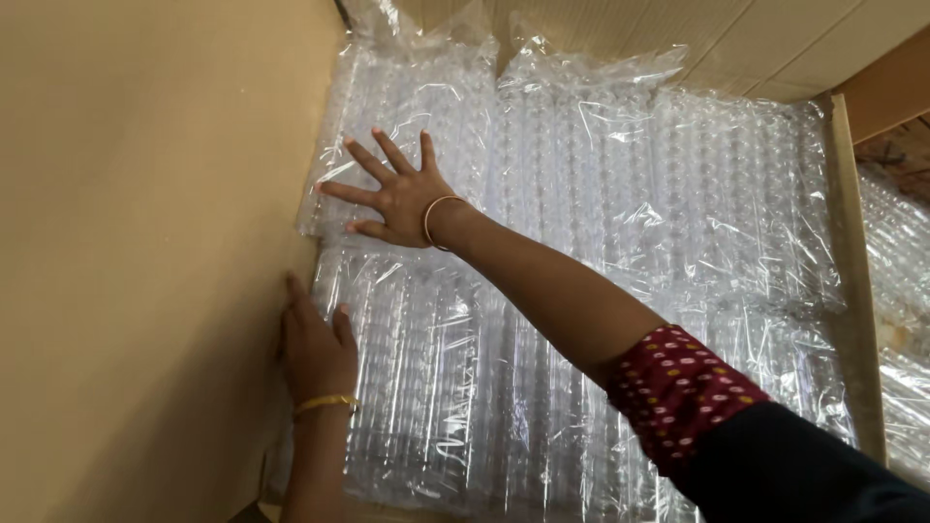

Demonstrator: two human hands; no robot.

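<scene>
Clear plastic packs (620, 194) in one carton (145, 242), right hand (402, 199) splayed flat, left hand (315, 353) fingers together.

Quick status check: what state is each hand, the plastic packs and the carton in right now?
Right hand: open, fingers spread, pressed flat on the far pack.
Left hand: flat at the near pack's edge, against the carton wall.
Clear plastic packs: wrapped, lying flat side by side in the carton.
Cardboard carton: open, flap raised.
</scene>
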